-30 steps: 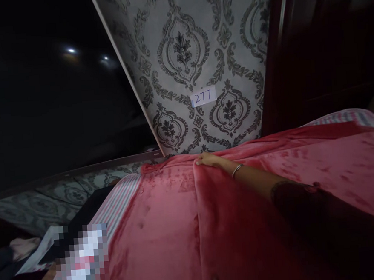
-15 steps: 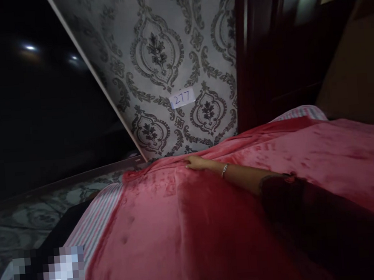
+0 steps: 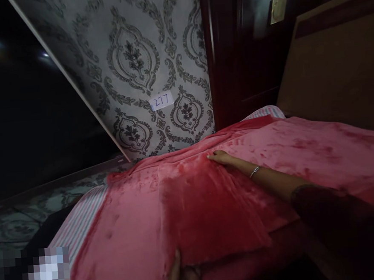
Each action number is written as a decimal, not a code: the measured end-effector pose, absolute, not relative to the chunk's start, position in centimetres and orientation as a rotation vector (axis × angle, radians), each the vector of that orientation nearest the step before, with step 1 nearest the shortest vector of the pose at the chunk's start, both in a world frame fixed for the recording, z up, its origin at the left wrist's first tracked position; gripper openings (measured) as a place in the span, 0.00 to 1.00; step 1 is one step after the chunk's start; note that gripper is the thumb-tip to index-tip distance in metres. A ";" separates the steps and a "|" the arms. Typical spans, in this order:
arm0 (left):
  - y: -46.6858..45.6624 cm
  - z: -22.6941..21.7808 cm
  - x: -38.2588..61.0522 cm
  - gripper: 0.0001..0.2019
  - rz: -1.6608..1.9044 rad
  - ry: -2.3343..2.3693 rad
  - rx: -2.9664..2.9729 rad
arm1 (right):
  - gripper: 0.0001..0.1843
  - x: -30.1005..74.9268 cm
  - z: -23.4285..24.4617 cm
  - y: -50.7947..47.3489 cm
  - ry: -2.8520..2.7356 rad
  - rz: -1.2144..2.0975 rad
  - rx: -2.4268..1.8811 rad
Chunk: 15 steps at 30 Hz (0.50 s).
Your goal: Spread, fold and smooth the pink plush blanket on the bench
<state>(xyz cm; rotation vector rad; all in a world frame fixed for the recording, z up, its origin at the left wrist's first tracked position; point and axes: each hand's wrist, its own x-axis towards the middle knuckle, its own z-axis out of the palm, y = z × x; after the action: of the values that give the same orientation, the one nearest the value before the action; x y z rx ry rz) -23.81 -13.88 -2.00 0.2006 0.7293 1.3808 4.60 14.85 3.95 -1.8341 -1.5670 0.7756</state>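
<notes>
A folded red plush cloth [image 3: 208, 211] lies over a pink plush blanket [image 3: 132, 229] on the bed. My right hand [image 3: 222, 158], with a silver bracelet on its wrist, reaches from the right and grips the cloth's far edge, fingers bent together. At the bottom of the view my left hand [image 3: 183, 274] holds the near edge close to its left corner. Its thumb points up along the cloth, and the other fingers are curled, dark and partly hidden.
Patterned wallpaper [image 3: 133, 58] with a paper marked 277 [image 3: 161, 100] stands behind the bed. A large black screen [image 3: 38, 116] is at the left, a dark red door [image 3: 242, 59] and a brown board [image 3: 335, 65] at the right. Striped bedding [image 3: 80, 224] shows at the bed's left edge.
My view has shifted right. My right hand has moved right along the cloth's far edge. My left hand has come into view at the near edge, and the cloth's near and right edges now show.
</notes>
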 end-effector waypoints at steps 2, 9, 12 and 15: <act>-13.7 -1.9 -23.4 0.16 1.379 0.649 0.225 | 0.12 3.6 3.9 15.2 -1.508 0.787 -1.758; -13.0 -2.3 -21.3 0.11 1.435 0.769 0.072 | 0.20 3.2 4.2 16.3 -1.309 0.809 -1.627; -12.7 -1.0 -20.5 0.09 1.462 0.895 -0.027 | 0.19 3.8 3.8 15.7 -1.274 0.916 -1.624; -12.9 0.7 -20.0 0.09 1.491 0.955 -0.061 | 0.24 4.8 3.5 14.2 -1.274 0.999 -1.605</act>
<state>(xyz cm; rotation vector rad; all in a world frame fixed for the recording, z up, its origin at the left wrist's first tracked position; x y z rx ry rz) -19.98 -12.91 0.71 -0.0611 0.9550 1.4910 4.85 14.20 3.53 -1.6051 -1.2736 0.9994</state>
